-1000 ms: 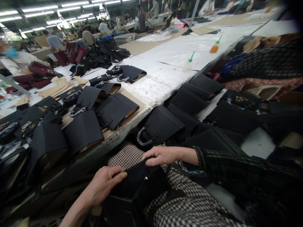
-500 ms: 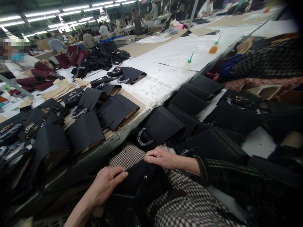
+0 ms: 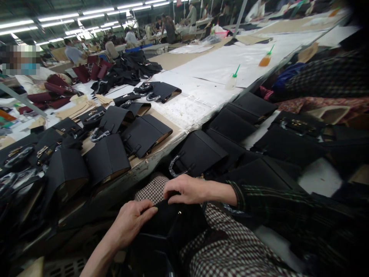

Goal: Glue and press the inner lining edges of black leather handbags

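On my lap, over checkered cloth (image 3: pixel 227 234), lies a black bag (image 3: pixel 170 227) with a small gold-coloured metal piece on it. My left hand (image 3: pixel 134 221) pinches the bag's upper edge at its left end. Further right along that same edge, my right hand (image 3: pixel 187 189) grips it between thumb and fingers. Just beyond my right hand rests another black bag (image 3: pixel 200 152), its handle wrapped in clear plastic. The lower part of the held bag is dark and hard to make out.
Several black bags (image 3: pixel 147 134) lie on the worktable (image 3: pixel 184 109) at the left, more (image 3: pixel 268 177) at the right. Two glue bottles with green tips, one clear (image 3: pixel 231 81), one orange (image 3: pixel 264 60), stand on the table. A masked person (image 3: pixel 37 79) sits at far left beside dark red pieces.
My right hand has moved left along the bag's edge, closer to my left hand. The whole view has shifted slightly, with the table's things a little further right.
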`<state>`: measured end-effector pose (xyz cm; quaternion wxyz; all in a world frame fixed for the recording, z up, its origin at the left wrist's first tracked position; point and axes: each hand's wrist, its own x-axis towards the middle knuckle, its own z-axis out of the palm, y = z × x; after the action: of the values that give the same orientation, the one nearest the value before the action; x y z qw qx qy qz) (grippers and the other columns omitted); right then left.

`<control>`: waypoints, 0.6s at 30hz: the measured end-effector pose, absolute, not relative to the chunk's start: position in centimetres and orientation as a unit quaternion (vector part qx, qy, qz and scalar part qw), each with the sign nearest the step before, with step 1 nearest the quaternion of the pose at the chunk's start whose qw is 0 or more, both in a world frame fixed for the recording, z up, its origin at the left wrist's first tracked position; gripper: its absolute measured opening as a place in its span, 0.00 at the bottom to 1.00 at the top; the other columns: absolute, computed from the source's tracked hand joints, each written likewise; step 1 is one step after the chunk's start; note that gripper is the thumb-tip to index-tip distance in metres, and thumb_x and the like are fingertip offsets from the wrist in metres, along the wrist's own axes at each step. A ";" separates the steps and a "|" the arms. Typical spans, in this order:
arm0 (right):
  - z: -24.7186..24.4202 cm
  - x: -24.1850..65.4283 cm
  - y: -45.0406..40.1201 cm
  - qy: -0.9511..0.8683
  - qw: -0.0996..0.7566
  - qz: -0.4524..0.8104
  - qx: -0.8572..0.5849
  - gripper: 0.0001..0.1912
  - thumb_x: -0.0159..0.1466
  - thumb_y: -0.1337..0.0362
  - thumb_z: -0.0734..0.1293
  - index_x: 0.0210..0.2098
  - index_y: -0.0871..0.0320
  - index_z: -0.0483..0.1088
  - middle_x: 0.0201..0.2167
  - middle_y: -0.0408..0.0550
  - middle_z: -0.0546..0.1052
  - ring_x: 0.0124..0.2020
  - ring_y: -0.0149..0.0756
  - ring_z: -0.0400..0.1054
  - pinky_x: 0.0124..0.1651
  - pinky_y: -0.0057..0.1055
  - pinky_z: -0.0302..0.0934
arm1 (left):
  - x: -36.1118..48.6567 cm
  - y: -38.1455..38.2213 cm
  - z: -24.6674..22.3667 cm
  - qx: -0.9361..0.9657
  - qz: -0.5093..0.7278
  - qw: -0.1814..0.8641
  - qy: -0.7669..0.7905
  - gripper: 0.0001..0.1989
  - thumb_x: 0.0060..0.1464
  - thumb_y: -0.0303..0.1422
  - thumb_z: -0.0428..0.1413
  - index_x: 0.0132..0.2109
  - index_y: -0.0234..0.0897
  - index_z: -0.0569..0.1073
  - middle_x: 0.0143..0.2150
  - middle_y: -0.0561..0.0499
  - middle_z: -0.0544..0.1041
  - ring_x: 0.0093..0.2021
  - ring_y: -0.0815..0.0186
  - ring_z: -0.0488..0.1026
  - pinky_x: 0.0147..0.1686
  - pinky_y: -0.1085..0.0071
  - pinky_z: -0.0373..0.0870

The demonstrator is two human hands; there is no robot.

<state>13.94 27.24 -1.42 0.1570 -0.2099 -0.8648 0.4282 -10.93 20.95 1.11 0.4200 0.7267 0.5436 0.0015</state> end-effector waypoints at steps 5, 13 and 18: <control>-1.7 13.6 26.3 -0.904 0.178 0.341 -0.187 0.06 0.65 0.67 0.67 0.41 0.59 0.73 0.39 0.47 0.77 0.41 0.34 0.70 0.44 0.27 0.62 | -10.9 21.0 1.1 0.735 -0.001 0.404 0.545 0.21 0.64 0.48 0.46 0.30 0.38 0.68 0.25 0.58 0.61 0.27 0.71 0.60 0.28 0.73 0.52; 0.2 12.4 27.2 -0.911 0.059 0.320 -0.254 0.04 0.61 0.65 0.69 0.36 0.58 0.75 0.33 0.44 0.77 0.35 0.34 0.69 0.37 0.27 0.57 | -10.9 20.9 1.0 0.739 -0.003 0.396 0.545 0.20 0.64 0.47 0.46 0.29 0.39 0.66 0.24 0.58 0.59 0.26 0.71 0.58 0.27 0.72 0.51; 0.7 11.7 27.4 -0.920 0.024 0.299 -0.252 0.03 0.57 0.66 0.68 0.32 0.57 0.74 0.28 0.43 0.76 0.28 0.33 0.66 0.29 0.27 0.50 | -10.9 21.0 0.8 0.737 -0.002 0.400 0.545 0.21 0.64 0.47 0.46 0.28 0.38 0.65 0.24 0.58 0.59 0.26 0.71 0.58 0.27 0.73 0.51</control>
<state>11.65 27.39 0.67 0.0239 -0.2517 -0.9200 0.2994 -10.95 20.97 0.81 0.4002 0.7371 0.5445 -0.0016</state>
